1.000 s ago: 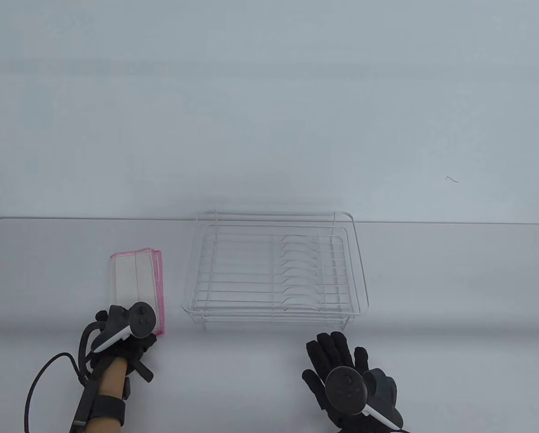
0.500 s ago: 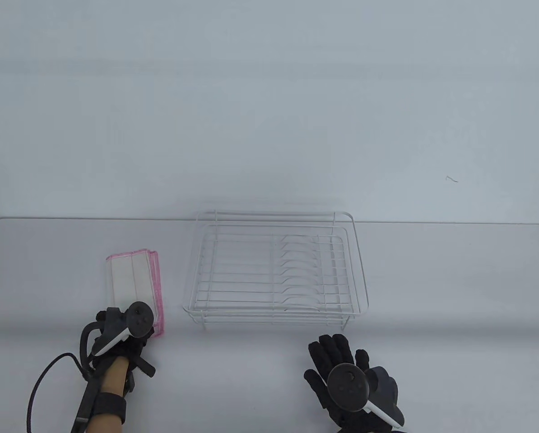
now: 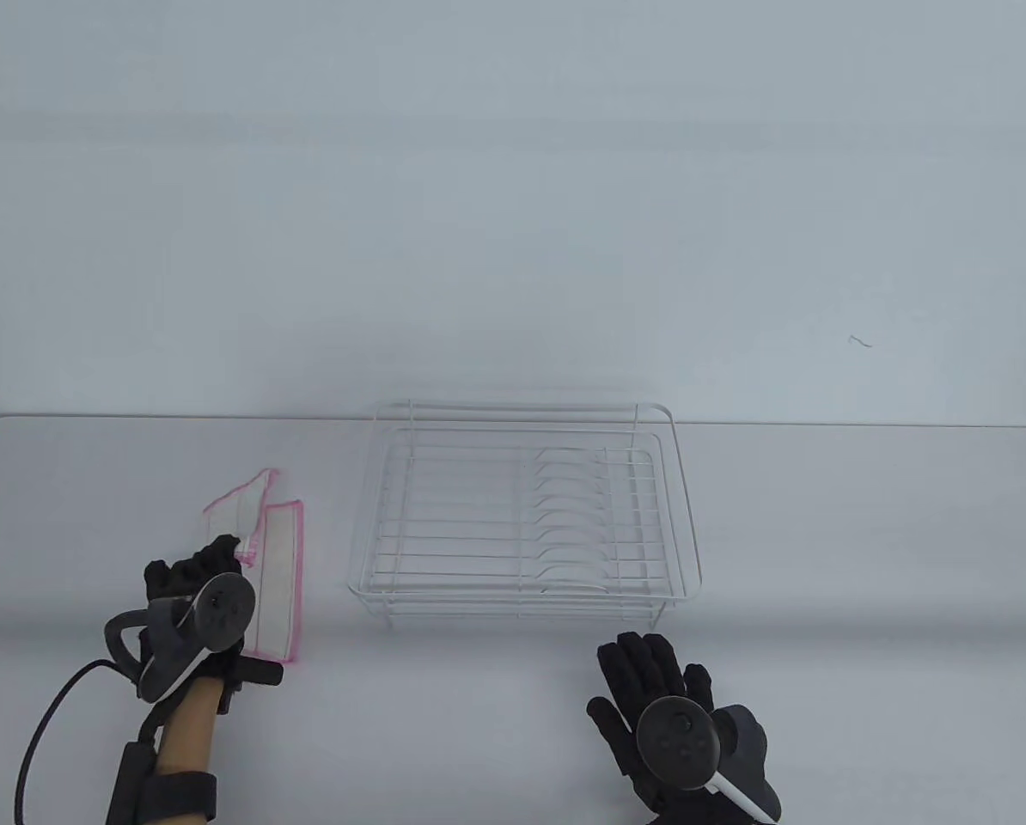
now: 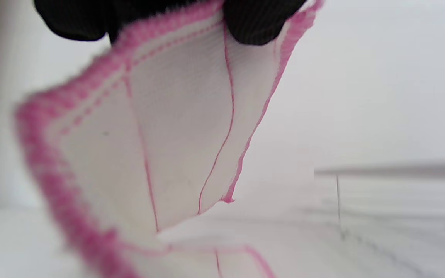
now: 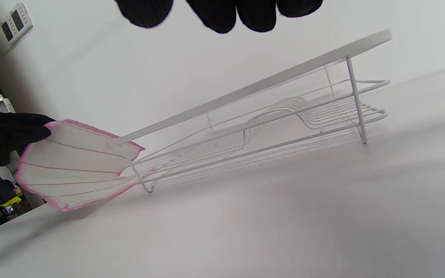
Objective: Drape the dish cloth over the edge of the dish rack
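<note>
Nearest, the right hand (image 3: 650, 713) lies open with fingers spread on the bench (image 3: 865, 559), holding nothing. Left of it, the left hand (image 3: 191, 593) pinches the pink-edged dish cloth (image 3: 274, 567) by its top layer, partly peeled up. It should probably lift until the cloth unfolds fully, then carry it over the white wire dish rack (image 3: 526, 516) beyond.

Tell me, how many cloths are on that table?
1. The white dish cloth with pink stitched edging lies left of the white wire dish rack, one layer lifted in the left hand's grip. No other shows.
</note>
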A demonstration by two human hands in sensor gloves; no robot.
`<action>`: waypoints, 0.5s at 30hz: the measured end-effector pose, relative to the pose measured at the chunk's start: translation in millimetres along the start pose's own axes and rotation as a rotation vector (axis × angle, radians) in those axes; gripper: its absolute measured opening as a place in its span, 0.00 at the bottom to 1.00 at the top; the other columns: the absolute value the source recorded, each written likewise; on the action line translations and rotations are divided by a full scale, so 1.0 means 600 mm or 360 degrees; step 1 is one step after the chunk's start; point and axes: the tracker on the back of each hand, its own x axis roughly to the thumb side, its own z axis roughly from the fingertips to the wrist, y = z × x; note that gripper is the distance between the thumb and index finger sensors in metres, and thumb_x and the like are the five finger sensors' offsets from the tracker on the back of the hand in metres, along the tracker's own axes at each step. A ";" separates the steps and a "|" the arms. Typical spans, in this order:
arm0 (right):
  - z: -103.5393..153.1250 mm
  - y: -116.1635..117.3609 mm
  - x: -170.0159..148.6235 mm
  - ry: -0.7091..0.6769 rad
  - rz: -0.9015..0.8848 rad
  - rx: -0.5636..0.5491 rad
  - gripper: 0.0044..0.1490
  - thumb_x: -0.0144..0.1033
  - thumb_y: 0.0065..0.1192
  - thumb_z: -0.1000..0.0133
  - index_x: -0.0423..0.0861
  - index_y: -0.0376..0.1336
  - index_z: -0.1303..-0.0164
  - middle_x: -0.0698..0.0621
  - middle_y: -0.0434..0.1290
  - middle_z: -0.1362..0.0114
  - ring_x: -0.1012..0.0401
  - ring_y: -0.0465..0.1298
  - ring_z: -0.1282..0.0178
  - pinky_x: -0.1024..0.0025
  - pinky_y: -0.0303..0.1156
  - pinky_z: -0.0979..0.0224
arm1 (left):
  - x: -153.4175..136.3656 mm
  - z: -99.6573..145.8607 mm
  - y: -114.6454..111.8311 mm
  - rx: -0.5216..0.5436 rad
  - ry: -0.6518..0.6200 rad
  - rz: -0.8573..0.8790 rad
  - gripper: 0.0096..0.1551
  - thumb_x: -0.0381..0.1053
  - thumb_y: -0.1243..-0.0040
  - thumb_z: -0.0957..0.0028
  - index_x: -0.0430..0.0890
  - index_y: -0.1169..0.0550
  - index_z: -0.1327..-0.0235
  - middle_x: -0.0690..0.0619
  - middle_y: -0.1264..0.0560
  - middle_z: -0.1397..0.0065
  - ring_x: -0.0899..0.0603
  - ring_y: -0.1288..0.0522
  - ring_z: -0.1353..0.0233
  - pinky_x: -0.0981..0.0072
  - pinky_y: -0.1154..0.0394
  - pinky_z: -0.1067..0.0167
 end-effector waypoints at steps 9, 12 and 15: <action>0.023 -0.047 -0.001 -0.0056 -0.0204 -0.0403 0.39 0.48 0.43 0.31 0.42 0.41 0.16 0.40 0.48 0.13 0.43 0.52 0.13 0.33 0.43 0.20 | 0.062 0.069 0.188 0.0573 -0.0189 0.0673 0.20 0.43 0.47 0.39 0.40 0.24 0.37 0.39 0.16 0.41 0.35 0.16 0.41 0.32 0.31 0.37; 0.031 -0.067 0.000 -0.0082 -0.0260 -0.0519 0.39 0.48 0.43 0.31 0.42 0.41 0.16 0.41 0.48 0.14 0.43 0.53 0.13 0.35 0.45 0.20 | 0.085 0.094 0.219 0.0662 -0.0268 0.0847 0.20 0.43 0.47 0.39 0.40 0.24 0.36 0.40 0.16 0.41 0.36 0.16 0.41 0.32 0.31 0.37; 0.040 -0.087 -0.002 -0.0108 -0.0331 -0.0621 0.39 0.48 0.43 0.31 0.42 0.41 0.16 0.41 0.48 0.13 0.44 0.53 0.13 0.36 0.45 0.19 | 0.109 0.115 0.234 0.0674 -0.0342 0.1031 0.20 0.43 0.48 0.38 0.41 0.24 0.36 0.40 0.17 0.41 0.36 0.16 0.41 0.32 0.31 0.37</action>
